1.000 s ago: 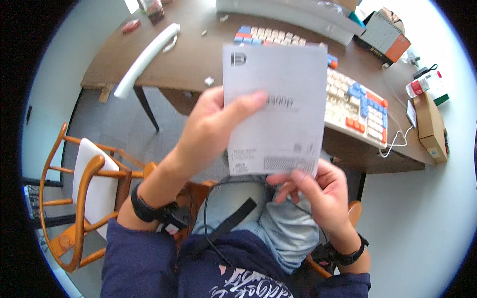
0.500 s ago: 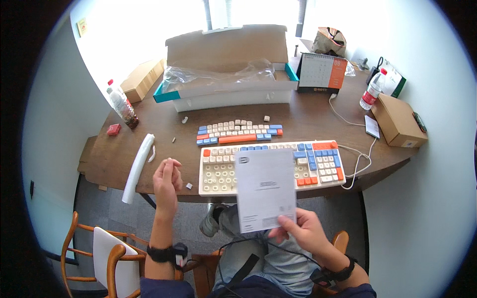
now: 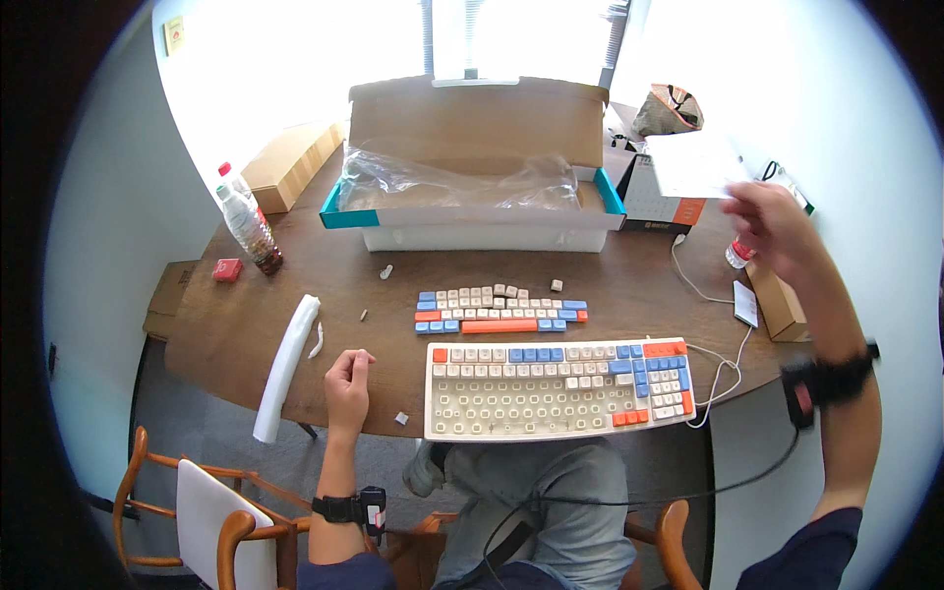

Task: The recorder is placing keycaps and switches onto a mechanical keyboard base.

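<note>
My right hand [image 3: 772,224], raised at the far right, grips a white printed leaflet [image 3: 693,165] by its edge, above a desk calendar [image 3: 644,197]. My left hand [image 3: 347,391] is curled closed at the table's front edge, with nothing visible in it. To its right lies a full-size keyboard [image 3: 521,405] in cream, blue and orange. Many switches in its lower left and middle are bare of keycaps. Rows of loose keycaps [image 3: 500,317] are laid out behind it. A small keycap puller or pale cap [image 3: 401,418] lies by the keyboard's left corner; its kind is unclear.
An open long box [image 3: 482,236] with clear plastic stands at the back. At left are bottles [image 3: 251,231], a red packet [image 3: 227,269] and a white foam roll [image 3: 285,369]. A cable [image 3: 723,379], a brown box [image 3: 777,300] and another bottle [image 3: 737,254] are at right.
My right hand has swung the leaflet from in front of the keyboard up to the far right, uncovering the keyboard. My left hand stays closed near the table edge. The view has shifted.
</note>
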Demonstrator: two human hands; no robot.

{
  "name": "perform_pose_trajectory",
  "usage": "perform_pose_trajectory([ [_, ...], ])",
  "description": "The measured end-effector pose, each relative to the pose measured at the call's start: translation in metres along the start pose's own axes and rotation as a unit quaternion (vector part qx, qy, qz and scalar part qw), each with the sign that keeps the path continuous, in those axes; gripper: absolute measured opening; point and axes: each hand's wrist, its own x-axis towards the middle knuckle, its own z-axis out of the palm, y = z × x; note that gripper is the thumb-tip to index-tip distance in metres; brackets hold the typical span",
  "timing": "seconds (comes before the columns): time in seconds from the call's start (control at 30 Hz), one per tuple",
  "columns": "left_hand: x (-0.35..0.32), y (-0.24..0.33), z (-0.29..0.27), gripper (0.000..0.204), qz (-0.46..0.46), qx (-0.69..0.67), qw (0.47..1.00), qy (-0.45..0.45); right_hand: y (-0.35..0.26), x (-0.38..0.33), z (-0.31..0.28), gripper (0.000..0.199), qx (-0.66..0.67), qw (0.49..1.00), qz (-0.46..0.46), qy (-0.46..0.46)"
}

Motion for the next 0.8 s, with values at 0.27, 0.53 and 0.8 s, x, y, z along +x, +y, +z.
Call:
perform_pose_trajectory([
  [0.27,-0.004,0.001,0.000,0.024,-0.004,-0.001,1.000,-0.004,0.069,0.159,0.091,0.014,0.010,0.989,0.132,-0.063],
  [0.53,-0.004,0.000,-0.003,0.024,0.004,-0.015,1.000,0.008,0.082,0.183,0.123,0.040,-0.190,0.961,0.113,-0.167],
  [0.8,-0.003,0.002,-0.002,0.023,-0.015,0.006,1.000,0.002,0.071,0.259,0.105,0.059,-0.086,0.993,0.057,-0.055],
])
